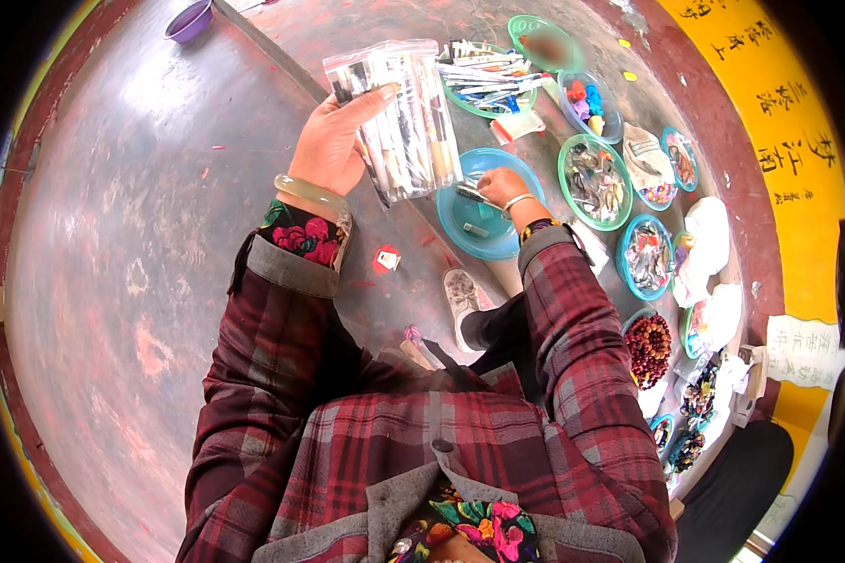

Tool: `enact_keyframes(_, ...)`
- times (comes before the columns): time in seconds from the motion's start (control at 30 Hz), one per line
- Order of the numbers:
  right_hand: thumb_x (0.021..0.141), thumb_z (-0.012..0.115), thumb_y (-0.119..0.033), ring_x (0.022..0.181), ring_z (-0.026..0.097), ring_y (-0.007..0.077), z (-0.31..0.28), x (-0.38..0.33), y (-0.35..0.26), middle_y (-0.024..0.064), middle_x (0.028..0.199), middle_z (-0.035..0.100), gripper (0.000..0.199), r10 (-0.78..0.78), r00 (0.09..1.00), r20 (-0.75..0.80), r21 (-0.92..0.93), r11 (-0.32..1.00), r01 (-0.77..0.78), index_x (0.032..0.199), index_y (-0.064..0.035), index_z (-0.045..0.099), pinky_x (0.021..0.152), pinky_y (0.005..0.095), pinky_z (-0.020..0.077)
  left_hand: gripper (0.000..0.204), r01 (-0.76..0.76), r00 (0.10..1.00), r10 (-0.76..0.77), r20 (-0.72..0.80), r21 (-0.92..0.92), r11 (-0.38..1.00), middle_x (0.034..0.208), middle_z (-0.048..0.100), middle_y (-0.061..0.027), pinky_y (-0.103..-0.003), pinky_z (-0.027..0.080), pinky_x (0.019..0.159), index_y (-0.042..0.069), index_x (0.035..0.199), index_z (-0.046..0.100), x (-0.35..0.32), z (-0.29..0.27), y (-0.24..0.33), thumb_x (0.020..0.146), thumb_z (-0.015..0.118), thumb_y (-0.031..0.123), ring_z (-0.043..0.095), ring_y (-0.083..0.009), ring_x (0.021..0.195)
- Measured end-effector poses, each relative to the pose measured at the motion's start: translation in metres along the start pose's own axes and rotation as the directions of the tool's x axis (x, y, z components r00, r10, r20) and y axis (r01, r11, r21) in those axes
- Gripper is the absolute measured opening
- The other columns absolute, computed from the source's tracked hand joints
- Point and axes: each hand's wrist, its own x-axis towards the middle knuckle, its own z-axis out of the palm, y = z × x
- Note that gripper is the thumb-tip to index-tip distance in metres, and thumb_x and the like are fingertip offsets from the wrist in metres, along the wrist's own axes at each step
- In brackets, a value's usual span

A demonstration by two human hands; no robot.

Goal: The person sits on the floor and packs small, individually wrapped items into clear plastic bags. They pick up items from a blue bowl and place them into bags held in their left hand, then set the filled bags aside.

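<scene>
My left hand (336, 141) is closed on the edge of a clear zip bag (415, 141) and holds it up in front of me. Several pens or slim pen-like sticks stand side by side inside the bag. My right hand (505, 190) is closed on a few dark and silver pens (475, 194) over a round blue basin (488, 251). A small clear packet (476, 230) lies in that basin. The fingertips of the right hand are partly hidden.
A green basket (453, 97) heaped with pens stands beyond the blue basin. To the right are several baskets, one a green basket of small goods (595, 183), another holding dark red beads (648, 349). A purple bowl (190, 22) sits far left. My shoe (462, 298) is near the basin.
</scene>
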Motion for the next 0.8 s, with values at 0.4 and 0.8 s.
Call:
enact_keyframes(0.4, 0.079, 0.049, -0.01, 0.095, 0.059, 0.034, 0.059, 0.004, -0.007, 0.017, 0.098, 0.062, 0.022, 0.088, 0.996, -0.033, -0.338, 0.936, -0.094, 0.095, -0.0095, 0.064, 0.08, 0.0421, 0.047, 0.026, 0.025, 1.0, -0.025, 0.019, -0.037, 0.999, 0.1, 0.063, -0.0099, -0.029, 0.05, 0.076, -0.004, 0.107, 0.056, 0.003, -0.003, -0.002, 0.083, 0.06, 0.005, 0.062, -0.0159, 0.087)
enact_keyframes(0.8, 0.074, 0.058, -0.01, 0.092, 0.06, 0.0354, 0.021, -0.002, -0.019, 0.0208, 0.098, 0.061, 0.034, 0.027, 0.999, -0.045, -0.264, 0.964, -0.038, 0.108, -0.0077, 0.054, 0.08, 0.0432, 0.0472, 0.024, 0.144, 0.988, -0.139, 0.074, -0.077, 0.987, 0.098, 0.063, -0.0094, -0.031, 0.051, 0.075, -0.002, 0.105, 0.057, -0.001, 0.0, -0.001, 0.083, 0.059, 0.004, 0.063, -0.0172, 0.085)
